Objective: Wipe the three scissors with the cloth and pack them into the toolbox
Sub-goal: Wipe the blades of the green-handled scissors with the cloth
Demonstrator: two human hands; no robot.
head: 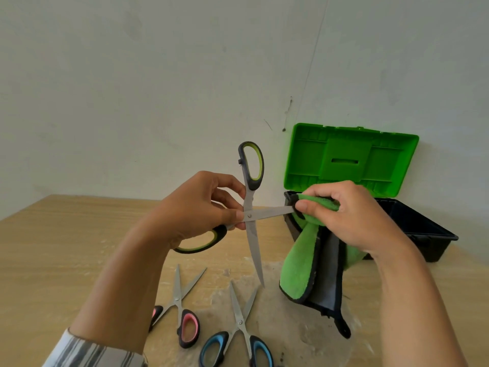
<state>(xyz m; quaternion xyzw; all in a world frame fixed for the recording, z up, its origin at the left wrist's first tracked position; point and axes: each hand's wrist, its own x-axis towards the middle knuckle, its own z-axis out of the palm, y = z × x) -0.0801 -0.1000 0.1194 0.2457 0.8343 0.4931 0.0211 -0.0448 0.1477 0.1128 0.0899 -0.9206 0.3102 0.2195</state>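
1. The left hand holds the green-handled scissors in the air above the table, thumb and fingers pinched near the pivot, with the blades spread wide. One blade points down; the other points right.
2. The right hand pinches the green cloth around the tip of the right-pointing blade. The rest of the cloth hangs down in front of the toolbox.
3. To wipe well, it seems best to keep the cloth folded over both flat faces of the blade and draw it from pivot to tip, so the fingers never slide against the edge.
4. The left grip should stay firm at the pivot, so the blades cannot swing shut on the cloth or on a finger.
5. The downward blade probably needs the same pass next; turning the scissors would bring it to the cloth.
6. The pink-handled scissors and the blue-handled scissors lie open on the table near the person, apparently waiting their turn.
7. The toolbox stands open to the right, lid up. What shows of its inside looks empty, so packing appears not yet begun.
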